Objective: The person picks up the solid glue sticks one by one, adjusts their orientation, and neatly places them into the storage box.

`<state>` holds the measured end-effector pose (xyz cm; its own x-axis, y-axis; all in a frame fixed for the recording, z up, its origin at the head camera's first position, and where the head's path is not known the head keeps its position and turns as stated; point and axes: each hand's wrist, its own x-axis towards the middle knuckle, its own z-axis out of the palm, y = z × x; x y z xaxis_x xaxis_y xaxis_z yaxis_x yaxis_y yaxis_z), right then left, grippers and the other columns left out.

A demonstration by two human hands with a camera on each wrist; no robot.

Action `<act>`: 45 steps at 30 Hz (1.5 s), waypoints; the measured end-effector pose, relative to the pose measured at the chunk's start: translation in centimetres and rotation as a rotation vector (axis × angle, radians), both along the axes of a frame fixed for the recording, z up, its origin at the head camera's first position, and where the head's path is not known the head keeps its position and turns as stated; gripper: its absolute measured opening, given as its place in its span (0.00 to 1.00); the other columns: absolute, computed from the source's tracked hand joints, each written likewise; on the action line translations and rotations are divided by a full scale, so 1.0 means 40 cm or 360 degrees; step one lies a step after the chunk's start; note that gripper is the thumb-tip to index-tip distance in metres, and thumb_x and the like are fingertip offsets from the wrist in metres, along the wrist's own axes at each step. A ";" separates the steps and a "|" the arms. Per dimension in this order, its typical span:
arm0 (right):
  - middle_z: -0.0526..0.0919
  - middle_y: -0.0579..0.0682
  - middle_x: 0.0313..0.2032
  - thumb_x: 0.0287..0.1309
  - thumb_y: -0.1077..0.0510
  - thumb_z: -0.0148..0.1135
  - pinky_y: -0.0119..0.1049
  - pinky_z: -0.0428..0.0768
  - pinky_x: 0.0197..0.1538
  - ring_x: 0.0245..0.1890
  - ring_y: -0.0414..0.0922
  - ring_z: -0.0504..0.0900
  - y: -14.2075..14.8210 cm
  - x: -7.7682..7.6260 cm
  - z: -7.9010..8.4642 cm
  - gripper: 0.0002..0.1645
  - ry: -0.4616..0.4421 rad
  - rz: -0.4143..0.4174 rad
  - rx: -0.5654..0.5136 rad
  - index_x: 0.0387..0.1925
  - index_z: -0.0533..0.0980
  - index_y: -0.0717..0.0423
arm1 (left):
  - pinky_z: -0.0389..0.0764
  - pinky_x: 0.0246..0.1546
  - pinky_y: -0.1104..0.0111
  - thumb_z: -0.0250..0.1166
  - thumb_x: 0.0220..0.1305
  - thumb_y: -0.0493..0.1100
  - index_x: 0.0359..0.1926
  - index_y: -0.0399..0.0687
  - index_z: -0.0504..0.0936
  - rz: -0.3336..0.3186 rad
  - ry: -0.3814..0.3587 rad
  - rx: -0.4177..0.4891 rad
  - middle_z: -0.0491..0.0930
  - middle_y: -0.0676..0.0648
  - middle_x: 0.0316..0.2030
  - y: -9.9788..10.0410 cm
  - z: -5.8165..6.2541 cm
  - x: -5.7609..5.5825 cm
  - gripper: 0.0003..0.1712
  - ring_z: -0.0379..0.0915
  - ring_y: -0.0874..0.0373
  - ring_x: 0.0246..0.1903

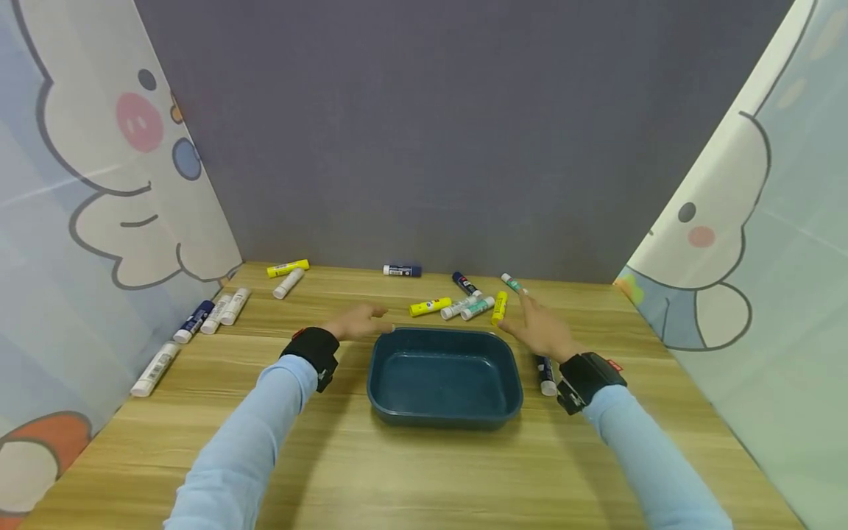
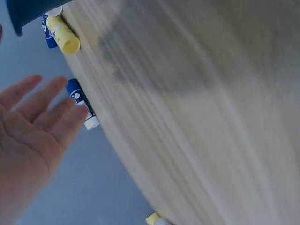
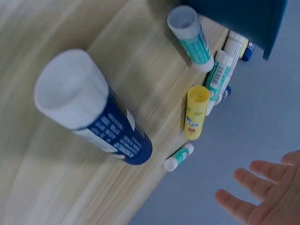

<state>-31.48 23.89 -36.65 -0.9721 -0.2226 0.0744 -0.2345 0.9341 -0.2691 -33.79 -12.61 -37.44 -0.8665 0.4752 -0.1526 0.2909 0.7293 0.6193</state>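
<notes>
A dark teal tray (image 1: 445, 421) stands on the table between the two hands. My left hand (image 1: 361, 322) is held above the tray's far left corner, its fingers extended and holding nothing. On the other side, my right hand (image 1: 543, 330) hovers by the far right corner with spread fingers and nothing in its grasp. Nearest to it are a yellow glue stick (image 1: 500, 308) and a navy glue stick with a white end (image 1: 546, 375), partly hidden under the hand. The right wrist view shows a green-and-white glue stick (image 3: 192, 42) close beside the tray.
Behind the tray lie another yellow glue stick (image 1: 430, 306), a green-and-white one (image 1: 478, 308) and a navy one (image 1: 402, 271). Several white and navy sticks, among them a white one (image 1: 155, 369), line the left side. A grey panel (image 1: 424, 147) closes off the back.
</notes>
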 end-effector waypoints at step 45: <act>0.75 0.54 0.17 0.57 0.54 0.56 0.37 0.72 0.26 0.21 0.45 0.73 0.092 0.087 -0.059 0.34 0.0006 -0.0129 -0.0166 0.54 0.65 0.80 | 0.80 0.36 0.64 0.56 0.64 0.40 0.55 0.30 0.72 0.0046 -0.0090 0.0400 0.78 0.35 0.48 0.003 -0.072 0.013 0.22 0.77 0.49 0.44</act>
<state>-28.02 27.58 -39.03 -0.9862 -0.1339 0.0970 -0.1604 0.9171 -0.3650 -33.26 -12.48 -40.31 -0.8737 0.4796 -0.0813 0.2321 0.5579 0.7968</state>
